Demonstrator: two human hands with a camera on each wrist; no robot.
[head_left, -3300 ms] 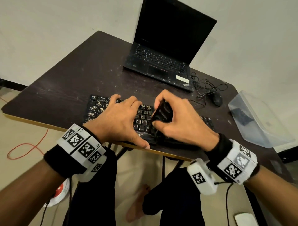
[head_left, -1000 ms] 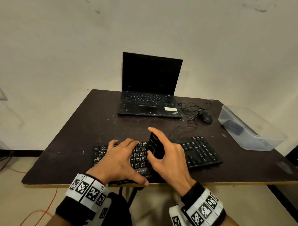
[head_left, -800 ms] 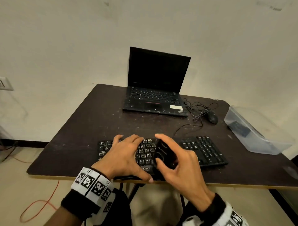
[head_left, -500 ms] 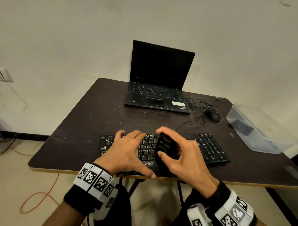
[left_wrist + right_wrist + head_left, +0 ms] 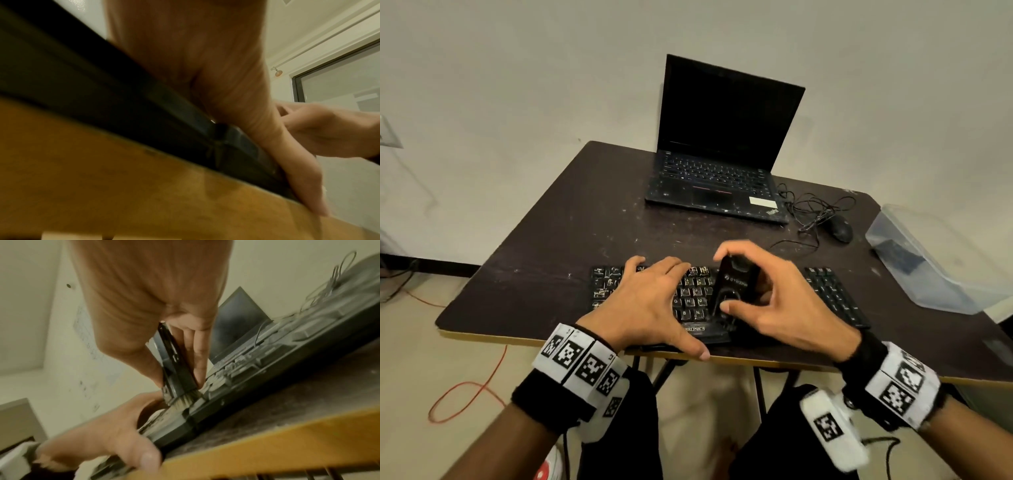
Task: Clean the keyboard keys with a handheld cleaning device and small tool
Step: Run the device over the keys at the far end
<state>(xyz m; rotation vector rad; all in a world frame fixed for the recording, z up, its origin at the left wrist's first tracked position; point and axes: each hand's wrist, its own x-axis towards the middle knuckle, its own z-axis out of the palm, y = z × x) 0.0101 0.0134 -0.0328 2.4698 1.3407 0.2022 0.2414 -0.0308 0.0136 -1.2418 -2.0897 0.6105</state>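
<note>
A black keyboard [image 5: 832, 294] lies along the near edge of the dark table [image 5: 571, 246]. My right hand [image 5: 774, 301] grips a black handheld cleaning device [image 5: 736, 284], standing upright on the keyboard's middle. In the right wrist view its pale bristle head [image 5: 185, 400] presses onto the keys [image 5: 232, 368], thumb on one side and fingers on the other. My left hand [image 5: 654, 301] lies flat over the keyboard's left half, fingers straight, thumb along the front edge [image 5: 304, 183]. No small tool shows.
An open black laptop [image 5: 719, 171] stands at the back of the table. A wired mouse [image 5: 840, 229] with a tangled cable lies to its right. A clear plastic box [image 5: 928, 260] sits at the far right. The table's yellow front edge [image 5: 774, 359] is just below my hands.
The head view has tipped down slightly. My right hand has shifted the device a little along the keys. My left hand stays pressed on the keyboard.
</note>
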